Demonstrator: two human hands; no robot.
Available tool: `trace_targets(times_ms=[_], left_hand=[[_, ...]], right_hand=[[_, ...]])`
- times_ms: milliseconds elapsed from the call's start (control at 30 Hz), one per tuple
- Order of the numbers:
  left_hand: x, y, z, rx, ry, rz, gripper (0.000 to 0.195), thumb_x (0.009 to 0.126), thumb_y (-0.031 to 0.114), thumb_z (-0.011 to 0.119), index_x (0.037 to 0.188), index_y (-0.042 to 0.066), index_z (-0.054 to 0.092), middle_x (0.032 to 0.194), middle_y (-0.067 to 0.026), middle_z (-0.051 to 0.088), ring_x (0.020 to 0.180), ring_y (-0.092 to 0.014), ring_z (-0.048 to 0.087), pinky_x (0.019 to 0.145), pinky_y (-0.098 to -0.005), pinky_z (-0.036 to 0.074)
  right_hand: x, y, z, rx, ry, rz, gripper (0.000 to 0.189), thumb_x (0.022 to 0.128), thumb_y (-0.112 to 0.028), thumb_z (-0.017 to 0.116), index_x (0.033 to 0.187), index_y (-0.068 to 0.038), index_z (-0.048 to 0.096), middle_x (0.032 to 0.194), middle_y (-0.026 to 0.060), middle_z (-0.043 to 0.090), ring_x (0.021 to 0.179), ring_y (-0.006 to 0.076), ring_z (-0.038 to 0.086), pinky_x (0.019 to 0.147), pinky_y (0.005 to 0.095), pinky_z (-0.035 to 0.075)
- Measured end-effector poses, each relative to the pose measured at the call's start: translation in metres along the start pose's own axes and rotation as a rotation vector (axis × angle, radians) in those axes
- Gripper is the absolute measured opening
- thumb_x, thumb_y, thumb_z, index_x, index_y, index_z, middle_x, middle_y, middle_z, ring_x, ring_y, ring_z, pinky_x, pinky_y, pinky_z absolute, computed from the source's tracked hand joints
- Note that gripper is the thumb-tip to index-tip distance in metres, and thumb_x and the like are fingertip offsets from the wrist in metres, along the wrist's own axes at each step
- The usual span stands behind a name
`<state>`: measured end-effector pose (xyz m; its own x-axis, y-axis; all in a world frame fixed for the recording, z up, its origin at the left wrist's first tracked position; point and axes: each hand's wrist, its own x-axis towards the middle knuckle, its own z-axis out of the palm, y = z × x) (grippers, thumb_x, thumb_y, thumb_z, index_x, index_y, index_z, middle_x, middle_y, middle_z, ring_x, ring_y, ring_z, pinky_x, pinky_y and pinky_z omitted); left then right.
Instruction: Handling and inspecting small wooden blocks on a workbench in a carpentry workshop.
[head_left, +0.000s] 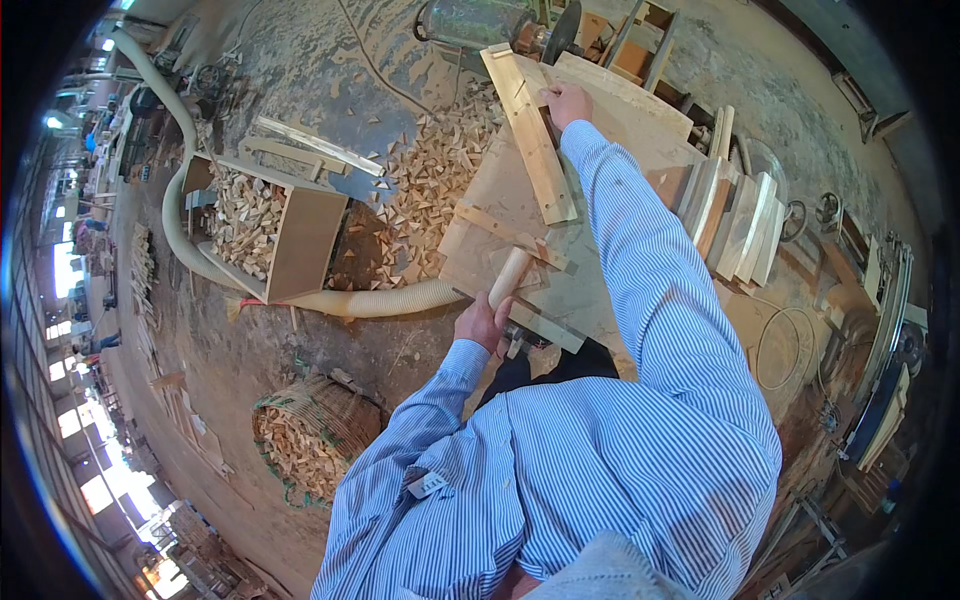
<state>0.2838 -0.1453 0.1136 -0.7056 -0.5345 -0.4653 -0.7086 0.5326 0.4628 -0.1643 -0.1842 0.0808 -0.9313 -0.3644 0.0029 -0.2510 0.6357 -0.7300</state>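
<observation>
My left hand (484, 321) is wrapped around the near end of a round wooden handle (510, 276) at the front of a machine's worktable. The handle's far end meets a narrow wooden strip (487, 222) lying across the tabletop (600, 285). Farther off, my right hand (568, 103) reaches over the table with bent fingers beside a long wooden board (532, 135). Its fingertips are near the board's right edge; whether they pinch a piece is hidden. Beyond that hand stands a dark round disc (562, 31) by a motor (476, 26).
Several wood blocks (727, 214) stand on the table's right side. Triangular offcuts (431, 180) cover the floor at left. A wooden bin (304, 244), a ribbed hose (375, 300) and a woven basket (330, 416) of offcuts stand nearby. A cable loop (784, 349) lies at right.
</observation>
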Motion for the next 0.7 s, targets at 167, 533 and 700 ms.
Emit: trace_targets(times_ms=[167, 533, 700], left_hand=[[0.004, 0.005, -0.004, -0.001, -0.010, 0.001, 0.057, 0.101, 0.057, 0.052, 0.103, 0.000, 0.055, 0.086, -0.0287, 0.069, 0.085, -0.049, 0.067, 0.075, -0.0567, 0.052], [0.050, 0.038, 0.002, 0.008, -0.004, 0.008, 0.057, 0.102, 0.057, 0.051, 0.103, -0.001, 0.054, 0.081, -0.0290, 0.068, 0.081, -0.050, 0.067, 0.072, -0.0561, 0.052], [0.067, 0.052, 0.007, -0.032, 0.030, 0.052, 0.058, 0.103, 0.056, 0.050, 0.104, -0.001, 0.052, 0.081, -0.0291, 0.067, 0.081, -0.050, 0.067, 0.072, -0.0566, 0.052]], right_hand=[[0.005, 0.001, -0.001, 0.042, 0.000, 0.001, 0.027, 0.086, -0.033, 0.075, 0.097, -0.009, 0.081, 0.095, 0.0172, 0.076, 0.091, 0.0358, 0.072, 0.087, 0.0448, 0.054], [0.057, 0.012, -0.012, 0.015, 0.044, -0.047, 0.025, 0.086, -0.032, 0.075, 0.095, -0.009, 0.080, 0.098, 0.0167, 0.075, 0.094, 0.0364, 0.071, 0.087, 0.0463, 0.054], [0.077, 0.018, -0.020, -0.061, 0.092, -0.107, 0.025, 0.086, -0.033, 0.075, 0.095, -0.010, 0.081, 0.100, 0.0163, 0.075, 0.096, 0.0360, 0.071, 0.088, 0.0463, 0.054]])
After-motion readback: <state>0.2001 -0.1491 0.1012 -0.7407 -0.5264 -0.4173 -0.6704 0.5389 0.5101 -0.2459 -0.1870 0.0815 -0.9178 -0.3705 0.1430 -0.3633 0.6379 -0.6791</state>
